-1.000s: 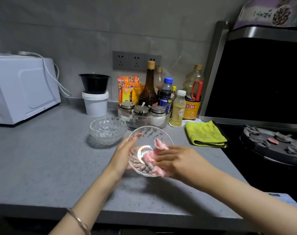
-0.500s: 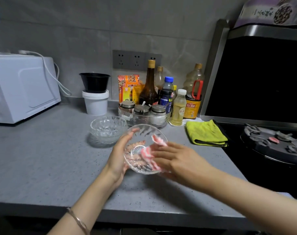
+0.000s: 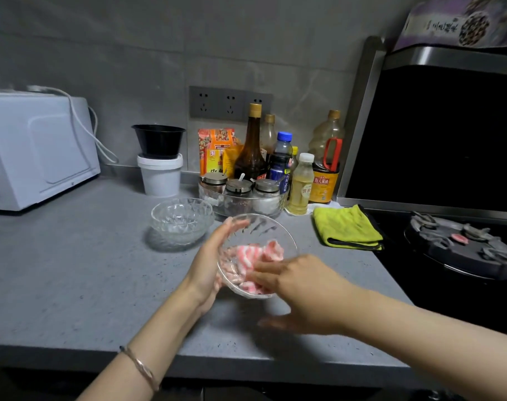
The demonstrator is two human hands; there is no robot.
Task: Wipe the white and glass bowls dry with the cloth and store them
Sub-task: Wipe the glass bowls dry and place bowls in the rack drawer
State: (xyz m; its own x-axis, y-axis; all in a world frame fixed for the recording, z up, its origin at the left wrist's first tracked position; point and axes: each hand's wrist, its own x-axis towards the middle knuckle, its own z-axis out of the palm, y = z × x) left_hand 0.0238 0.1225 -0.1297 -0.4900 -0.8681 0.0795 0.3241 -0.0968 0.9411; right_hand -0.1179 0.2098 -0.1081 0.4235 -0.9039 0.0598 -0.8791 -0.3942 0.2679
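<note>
A clear glass bowl (image 3: 263,230) is held tilted above the grey counter (image 3: 72,270), its opening facing right. My left hand (image 3: 208,264) grips it from behind on the left side. My right hand (image 3: 301,287) presses a pink-and-white cloth (image 3: 255,256) into the bowl's inside with its fingers. A second cut-glass bowl (image 3: 181,219) stands upright on the counter just beyond and to the left. No white bowl can be made out with certainty.
A white microwave (image 3: 35,151) stands at the left. At the back are a white tub (image 3: 160,175) with a black bowl (image 3: 159,138) on it, bottles and a tray of spice jars (image 3: 240,195). A yellow-green cloth (image 3: 346,228) lies beside the black stove (image 3: 460,247).
The bowl has stayed in my left hand while my right hand has moved the cloth lower and deeper inside it. The bowl has shifted slightly between the frames.
</note>
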